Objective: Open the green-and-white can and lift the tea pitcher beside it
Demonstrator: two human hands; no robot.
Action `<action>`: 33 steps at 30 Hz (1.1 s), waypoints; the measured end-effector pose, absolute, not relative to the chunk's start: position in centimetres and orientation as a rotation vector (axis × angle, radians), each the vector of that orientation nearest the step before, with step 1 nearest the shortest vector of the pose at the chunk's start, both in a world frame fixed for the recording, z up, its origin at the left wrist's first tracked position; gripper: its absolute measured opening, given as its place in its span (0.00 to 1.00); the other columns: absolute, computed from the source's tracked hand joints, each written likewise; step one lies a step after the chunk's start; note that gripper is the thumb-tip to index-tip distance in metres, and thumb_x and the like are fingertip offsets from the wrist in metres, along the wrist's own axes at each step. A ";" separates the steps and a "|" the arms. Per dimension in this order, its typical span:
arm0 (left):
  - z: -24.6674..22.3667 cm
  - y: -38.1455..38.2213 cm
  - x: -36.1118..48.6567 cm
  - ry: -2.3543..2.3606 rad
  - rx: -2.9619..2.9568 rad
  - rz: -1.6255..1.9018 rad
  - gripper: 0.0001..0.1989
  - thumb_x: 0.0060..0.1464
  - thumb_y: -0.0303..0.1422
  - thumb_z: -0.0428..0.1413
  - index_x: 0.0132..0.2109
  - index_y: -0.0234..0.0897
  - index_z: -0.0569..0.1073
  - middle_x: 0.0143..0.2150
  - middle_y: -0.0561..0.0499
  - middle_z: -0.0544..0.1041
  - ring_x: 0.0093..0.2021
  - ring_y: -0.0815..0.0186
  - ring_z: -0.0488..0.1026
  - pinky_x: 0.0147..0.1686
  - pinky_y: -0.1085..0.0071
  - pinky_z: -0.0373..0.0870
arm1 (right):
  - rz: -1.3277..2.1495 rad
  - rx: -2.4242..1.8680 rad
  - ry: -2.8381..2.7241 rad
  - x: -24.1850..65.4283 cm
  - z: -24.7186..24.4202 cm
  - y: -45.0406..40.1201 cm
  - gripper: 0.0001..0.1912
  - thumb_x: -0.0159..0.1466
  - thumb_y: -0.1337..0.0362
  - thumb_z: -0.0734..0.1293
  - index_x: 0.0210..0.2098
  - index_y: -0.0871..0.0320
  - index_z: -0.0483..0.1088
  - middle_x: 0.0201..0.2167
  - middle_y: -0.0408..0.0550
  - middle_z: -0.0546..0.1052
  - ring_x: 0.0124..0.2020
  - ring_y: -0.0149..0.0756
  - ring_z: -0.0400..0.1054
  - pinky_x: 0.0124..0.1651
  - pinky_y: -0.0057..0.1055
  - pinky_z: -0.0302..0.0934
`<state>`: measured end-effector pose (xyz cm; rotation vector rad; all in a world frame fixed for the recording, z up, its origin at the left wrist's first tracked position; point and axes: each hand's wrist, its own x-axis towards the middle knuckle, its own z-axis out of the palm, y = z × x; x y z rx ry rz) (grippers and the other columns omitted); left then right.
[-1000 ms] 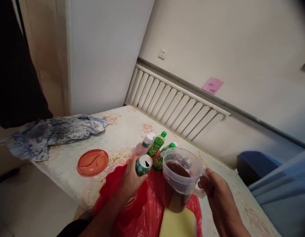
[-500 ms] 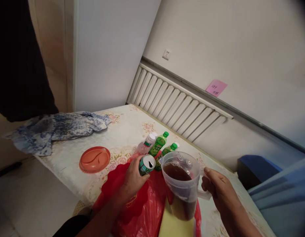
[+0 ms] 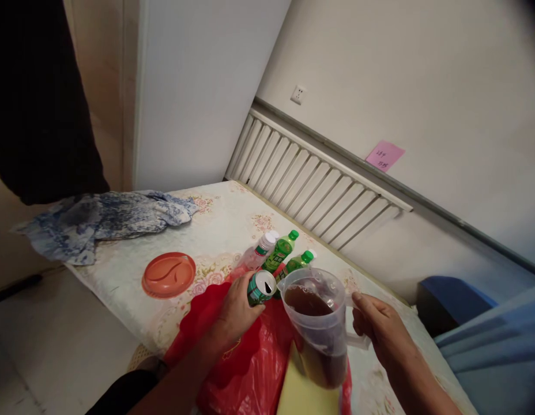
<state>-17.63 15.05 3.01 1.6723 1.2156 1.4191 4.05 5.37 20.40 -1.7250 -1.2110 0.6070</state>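
My left hand point(image 3: 239, 305) is wrapped round a green can point(image 3: 260, 288) with an open top, tilted toward the jug. Fingers of my right hand point(image 3: 373, 320) close on the handle of a clear plastic jug point(image 3: 321, 334) that holds dark brown liquid. The jug leans left, its spout close beside the can's top; no stream of liquid is visible. Behind them stand green-capped bottles point(image 3: 282, 251) and a clear bottle with a white cap point(image 3: 255, 253). Below lie a red scalloped tray point(image 3: 202, 323), red plastic point(image 3: 263, 369) and a yellow board point(image 3: 304, 389).
An orange divided dish point(image 3: 169, 275) rests on the flowered tablecloth point(image 3: 224, 213), with a crumpled blue-and-white cloth point(image 3: 124, 216) at the far left. A white radiator point(image 3: 311, 178) runs behind the table. Dark cloth hangs at upper left; blue fabric point(image 3: 505, 340) is at right.
The jug tilts a little more to the left, its spout nearer the can. The whole view has shifted slightly.
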 end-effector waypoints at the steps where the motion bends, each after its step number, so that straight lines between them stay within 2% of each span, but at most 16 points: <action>1: 2.9 15.1 -17.6 1.212 1.681 1.430 0.33 0.39 0.24 0.59 0.56 0.40 0.65 0.55 0.46 0.73 0.57 0.56 0.68 0.58 0.60 0.64 | 0.620 -1.737 -1.218 4.1 20.4 5.4 0.27 0.53 0.43 0.68 0.13 0.55 0.58 0.09 0.39 0.60 0.15 0.27 0.49 0.20 0.28 0.45; 6: 2.8 15.1 -17.7 1.229 1.689 1.455 0.33 0.38 0.24 0.60 0.55 0.42 0.66 0.53 0.46 0.74 0.54 0.57 0.71 0.55 0.61 0.66 | 0.653 -1.750 -1.261 4.2 20.5 5.6 0.27 0.54 0.42 0.68 0.13 0.55 0.59 0.09 0.40 0.61 0.15 0.27 0.49 0.21 0.28 0.46; 14: 2.6 15.1 -17.6 1.232 1.720 1.402 0.32 0.41 0.25 0.59 0.56 0.40 0.64 0.54 0.44 0.72 0.55 0.57 0.69 0.56 0.61 0.64 | 0.644 -1.773 -1.313 4.0 20.1 6.0 0.27 0.55 0.43 0.66 0.13 0.55 0.59 0.10 0.39 0.61 0.16 0.28 0.50 0.22 0.28 0.47; 23: 3.2 15.0 -17.9 1.250 1.728 1.283 0.33 0.40 0.25 0.59 0.55 0.49 0.62 0.55 0.49 0.72 0.56 0.56 0.68 0.55 0.62 0.63 | 0.621 -1.848 -1.397 4.6 19.8 6.2 0.27 0.59 0.43 0.63 0.15 0.54 0.56 0.11 0.39 0.60 0.16 0.29 0.50 0.22 0.28 0.45; 33: 3.6 14.8 -18.0 1.243 1.712 1.253 0.31 0.41 0.25 0.59 0.54 0.47 0.62 0.56 0.49 0.71 0.56 0.57 0.68 0.56 0.63 0.63 | 0.617 -1.877 -1.424 4.6 19.7 6.4 0.27 0.58 0.42 0.62 0.14 0.54 0.56 0.11 0.38 0.59 0.16 0.29 0.50 0.23 0.29 0.46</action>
